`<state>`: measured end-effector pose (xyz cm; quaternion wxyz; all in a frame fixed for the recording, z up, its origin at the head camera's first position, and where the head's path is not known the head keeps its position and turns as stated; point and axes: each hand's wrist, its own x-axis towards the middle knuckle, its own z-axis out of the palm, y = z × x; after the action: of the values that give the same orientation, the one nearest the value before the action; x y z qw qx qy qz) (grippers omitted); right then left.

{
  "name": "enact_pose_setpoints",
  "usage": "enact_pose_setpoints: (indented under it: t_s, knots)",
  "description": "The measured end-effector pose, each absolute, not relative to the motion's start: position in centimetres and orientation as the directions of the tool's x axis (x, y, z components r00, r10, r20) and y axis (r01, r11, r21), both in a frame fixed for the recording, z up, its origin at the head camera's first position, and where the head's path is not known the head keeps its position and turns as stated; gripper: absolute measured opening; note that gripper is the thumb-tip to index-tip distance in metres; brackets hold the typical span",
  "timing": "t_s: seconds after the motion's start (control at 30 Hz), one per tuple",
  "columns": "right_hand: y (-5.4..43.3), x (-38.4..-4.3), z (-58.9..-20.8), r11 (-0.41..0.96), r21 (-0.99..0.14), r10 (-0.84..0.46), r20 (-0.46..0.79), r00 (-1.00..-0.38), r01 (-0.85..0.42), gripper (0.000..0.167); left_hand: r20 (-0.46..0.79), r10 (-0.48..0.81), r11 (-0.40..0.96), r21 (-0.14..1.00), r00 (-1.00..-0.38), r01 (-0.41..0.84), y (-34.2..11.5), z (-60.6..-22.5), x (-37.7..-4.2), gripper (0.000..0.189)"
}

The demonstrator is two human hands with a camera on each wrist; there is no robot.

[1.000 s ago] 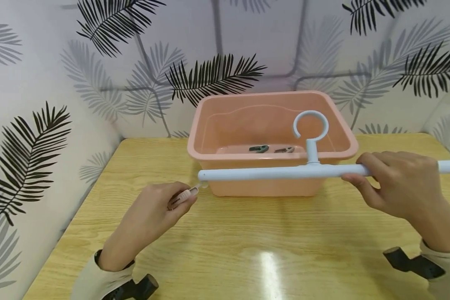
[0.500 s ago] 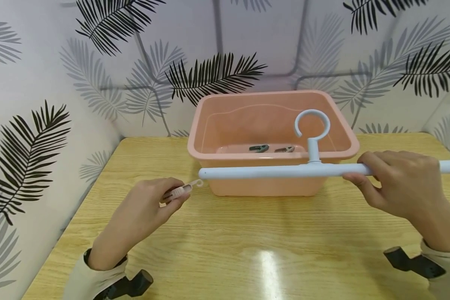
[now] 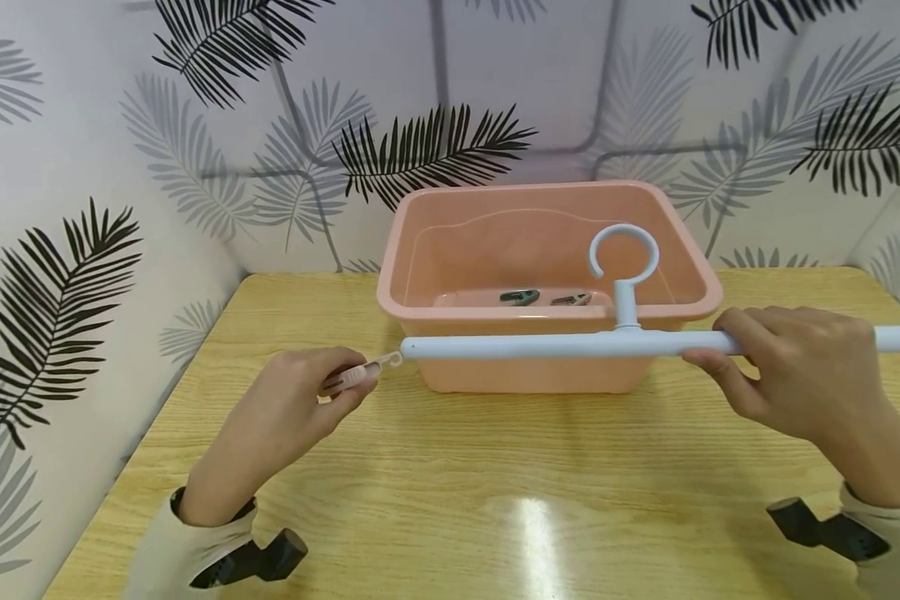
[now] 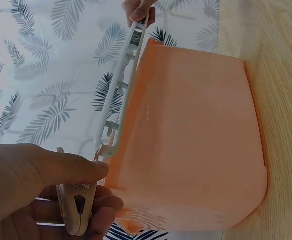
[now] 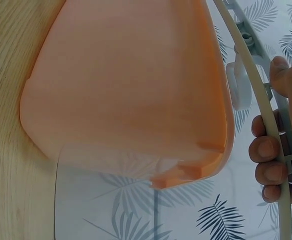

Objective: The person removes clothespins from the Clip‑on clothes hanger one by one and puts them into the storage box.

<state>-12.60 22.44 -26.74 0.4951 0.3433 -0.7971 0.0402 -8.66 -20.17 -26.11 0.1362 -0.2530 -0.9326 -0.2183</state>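
My left hand [image 3: 288, 396] pinches a pale pink clothes peg [image 3: 351, 377] between thumb and fingers. The peg's small hook points right, close by the left end of a pale blue clothes hanger [image 3: 525, 346]. In the left wrist view the peg's body [image 4: 77, 210] hangs below the thumb, near the hanger's end. My right hand [image 3: 802, 367] grips the hanger's bar right of its round hook, fingers curled underneath. Seen from the wrists, the hanger's underside [image 4: 120, 85] has a long pale rail and several short crosspieces. The bar runs level in front of the tub.
A peach plastic tub [image 3: 532, 375] stands at the back of the wooden table [image 3: 450, 492], behind the hanger. On its floor lie a dark green clothes peg [image 3: 520, 297] and a greyish one [image 3: 572, 299]. A leaf-patterned wall covering [image 3: 285, 208] rises behind and to the left.
The left hand has drawn the peg leftward and slightly up; its hook, earlier overlapping the underside of the bar's end, now sits just left of it. The right hand and hanger barely moved.
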Motion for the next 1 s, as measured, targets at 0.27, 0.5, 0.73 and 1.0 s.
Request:
enact_pose_setpoints:
  t_s: [0.27, 0.5, 0.73, 1.0]
  knots:
    - [22.4, -12.7, -26.8, 0.757, 0.275, -0.510, 0.816, -0.273, -0.592, 0.063, 0.372, 0.399, 0.779, 0.344, -0.838, 0.524, -20.5, -26.1, -9.2, 0.020]
    - [22.7, -12.8, -27.1, 0.746, 0.287, -0.541, 0.788, -0.295, -0.602, 0.062, 0.390, 0.421, 0.759, 0.343, -0.819, 0.554, -20.2, -25.7, -9.9, 0.036]
    - [22.8, -12.9, -27.2, 0.744, 0.285, -0.539, 0.790, -0.293, -0.604, 0.062, 0.397, 0.440, 0.756, 0.321, -0.805, 0.571, -19.6, -25.2, -10.5, 0.031]
    - [22.5, -12.7, -27.0, 0.742, 0.282, -0.535, 0.795, -0.285, -0.609, 0.062, 0.420, 0.454, 0.743, 0.308, -0.786, 0.594, -18.9, -24.5, -11.1, 0.028]
